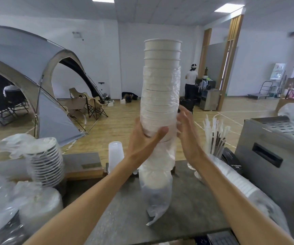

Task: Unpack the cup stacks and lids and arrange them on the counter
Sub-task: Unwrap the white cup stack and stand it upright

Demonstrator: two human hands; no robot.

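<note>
At the centre of the frame we hold a tall stack of white paper cups (161, 96) upright, its long axis vertical and the open rims facing up. The top three cups are bare, smooth and matte, with rolled lips. Below them a thin, crinkled, translucent plastic sleeve (157, 197) wraps the stack and hangs loose past its base, the limp tail trailing down onto the grey counter (192, 206) at lower centre.

Our left hand (143, 138) grips the lower part of the stack, thumb curled across the front over the plastic. Our right hand (187, 131) stands just right of the stack with fingers straight and slightly spread, palm toward the wrapping; we cannot tell whether it touches.

At lower left, another wrapped stack of ribbed white cups (45, 163) stands on the counter, with bagged lids (36, 207) below it. A translucent cup stack (115, 154) stands left of centre, and wrapped straws (215, 137) bristle upward at right beside a steel machine (275, 152).
</note>
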